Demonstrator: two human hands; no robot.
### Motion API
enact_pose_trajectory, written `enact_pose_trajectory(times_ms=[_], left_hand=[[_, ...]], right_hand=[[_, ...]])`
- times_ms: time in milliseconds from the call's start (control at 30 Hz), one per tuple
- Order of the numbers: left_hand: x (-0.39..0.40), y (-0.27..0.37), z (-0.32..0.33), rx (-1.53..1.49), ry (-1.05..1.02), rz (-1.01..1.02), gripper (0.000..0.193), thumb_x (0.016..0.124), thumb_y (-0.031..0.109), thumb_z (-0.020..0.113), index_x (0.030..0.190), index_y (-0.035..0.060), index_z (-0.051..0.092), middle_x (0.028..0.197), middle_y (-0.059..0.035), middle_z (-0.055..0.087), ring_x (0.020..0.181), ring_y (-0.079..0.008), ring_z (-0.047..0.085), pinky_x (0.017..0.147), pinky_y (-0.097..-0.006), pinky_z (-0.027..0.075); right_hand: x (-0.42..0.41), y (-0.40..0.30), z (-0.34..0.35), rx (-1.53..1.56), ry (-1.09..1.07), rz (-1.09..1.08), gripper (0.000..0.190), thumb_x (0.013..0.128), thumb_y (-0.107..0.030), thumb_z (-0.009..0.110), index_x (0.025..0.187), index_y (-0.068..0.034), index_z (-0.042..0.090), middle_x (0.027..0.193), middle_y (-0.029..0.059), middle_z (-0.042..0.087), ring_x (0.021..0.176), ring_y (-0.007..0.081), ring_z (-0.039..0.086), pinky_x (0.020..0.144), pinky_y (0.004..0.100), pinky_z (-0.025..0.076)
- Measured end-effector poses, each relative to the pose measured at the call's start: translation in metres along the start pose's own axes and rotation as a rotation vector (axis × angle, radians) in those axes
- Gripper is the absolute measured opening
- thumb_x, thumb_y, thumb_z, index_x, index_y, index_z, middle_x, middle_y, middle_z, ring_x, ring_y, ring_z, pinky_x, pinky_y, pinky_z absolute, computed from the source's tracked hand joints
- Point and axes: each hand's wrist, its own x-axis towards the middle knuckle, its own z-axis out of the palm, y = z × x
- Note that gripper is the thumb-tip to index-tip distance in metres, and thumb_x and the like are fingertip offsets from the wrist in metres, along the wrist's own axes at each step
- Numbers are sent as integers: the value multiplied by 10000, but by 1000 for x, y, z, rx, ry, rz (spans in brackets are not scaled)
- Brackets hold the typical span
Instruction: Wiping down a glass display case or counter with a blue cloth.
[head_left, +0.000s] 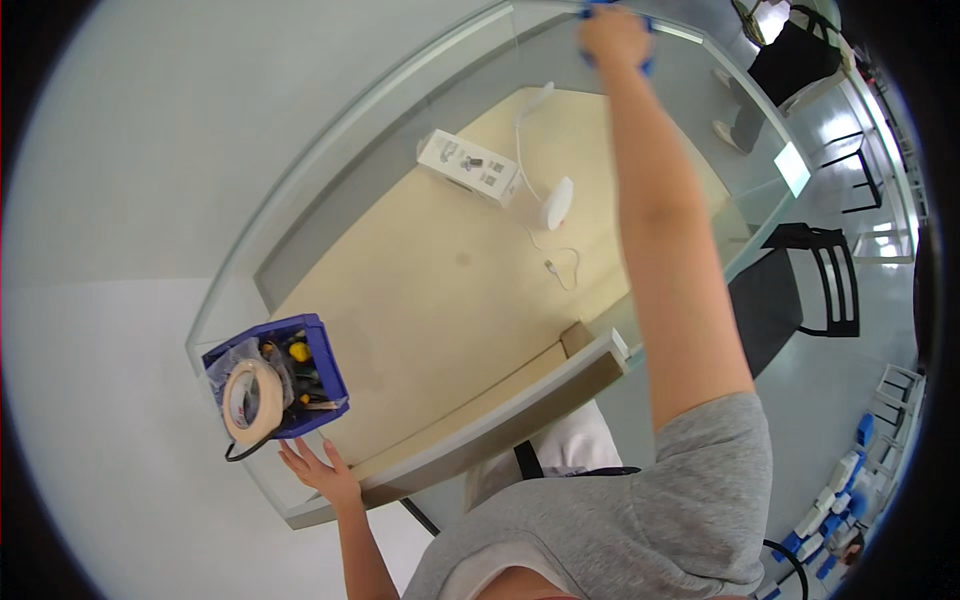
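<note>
My right hand (616, 37) reaches far out to the top of the view, over the far edge of a glass-topped display case (360, 120), and is closed on a blue cloth (648, 56). My left hand (321, 474) has its fingers spread beside a blue plastic bin (330, 367) at the case's left corner. In the bin lie a roll of masking tape (253, 401), a clear plastic bag and small tools with yellow parts. The left fingertips are close to the bin's lower edge; whether they touch it I cannot tell.
Under the glass are a white printed box (469, 166), a white desk lamp (556, 204) and a white USB cable (576, 266). A black chair (772, 300) stands right of the case. A person's legs (742, 124) show beyond it. Blue and white items (825, 502) lie lower right.
</note>
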Motion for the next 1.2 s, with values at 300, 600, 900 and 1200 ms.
enact_pose_trajectory(times_ms=[300, 600, 900, 1200], left_hand=[[3, 9, -4, -99, 37, -12, 571, 969, 334, 530, 1438, 43, 386, 1543, -228, 230, 1424, -436, 190, 1120, -564, 212], [1, -10, 6, -26, 35, 0, 545, 988, 355, 495, 1407, 17, 409, 1534, -222, 252, 1414, -433, 196, 1123, -567, 209], [4, -6, 6, 17, 42, 8, 535, 1000, 390, 462, 1386, 22, 428, 1506, -234, 290, 1388, -433, 247, 1111, -561, 242], [4, -6, 10, 63, 59, 29, 543, 1010, 428, 408, 1425, 77, 399, 1535, -191, 261, 1392, -431, 251, 1083, -576, 259]], right_hand=[[-236, -239, 59, 138, -83, -1026, 243, 837, -245, 572, 1040, -208, 702, 1129, 28, 638, 1129, 247, 574, 945, 416, 458], [-76, -43, 14, -64, 220, -441, 263, 861, -207, 564, 1092, -253, 680, 1173, 17, 611, 1153, 239, 561, 856, 431, 507], [-85, 270, -104, -258, 450, 86, 305, 912, -371, 560, 1125, -172, 651, 1177, 48, 590, 1159, 284, 545, 874, 448, 514], [-153, 261, -93, -172, 618, 403, 283, 890, -348, 583, 1088, -165, 670, 1185, 84, 584, 1106, 381, 543, 852, 494, 503]])
